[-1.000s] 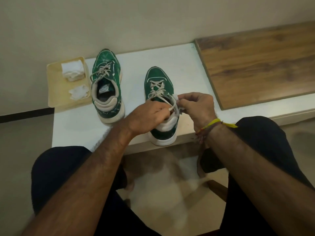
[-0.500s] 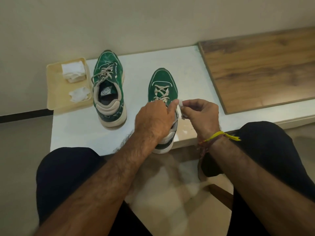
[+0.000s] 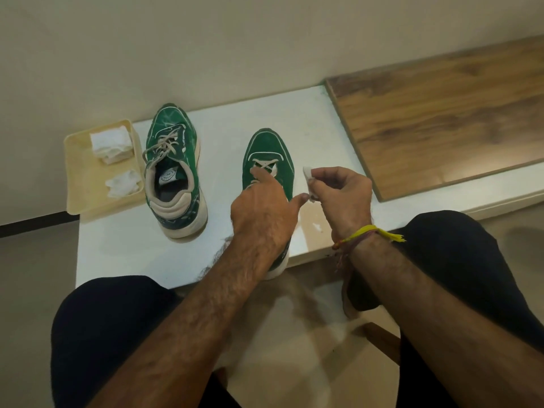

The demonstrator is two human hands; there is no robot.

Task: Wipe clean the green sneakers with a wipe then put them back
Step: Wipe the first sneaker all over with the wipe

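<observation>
**Op A:** Sneakers first: where do they sit from your feed?

**Op B:** Right sneaker (image 3: pixel 268 160) is on the white desk (image 3: pixel 123 254), at about 12 o'clock from the knees, heel hanging over the near edge. Left sneaker (image 3: pixel 173 172) stands well apart at 10 o'clock, just beside the tray (image 3: pixel 77 184) with spare tissues (image 3: pixel 112 144).

**Op A:** Hands?

**Op B:** I see the left hand (image 3: pixel 260 212) resting over the right sneaker's collar, index finger stretched onto the laces, gripping nothing that I can make out. The right hand (image 3: pixel 341 192) is curled, pinching a small wipe (image 3: pixel 307 173) at 1 o'clock, just beside the shoe and not touching it.

**Op A:** What worries you?

**Op B:** That overhanging heel. I judge a firm wipe stroke toward the body could tip the shoe off the desk unless the left hand pins it properly. The wipe also looks tiny and wadded; it may shred, and I already see a white scrap (image 3: pixel 318 228) on the desk at 3 o'clock of the heel. Laces could snag it too.
</observation>
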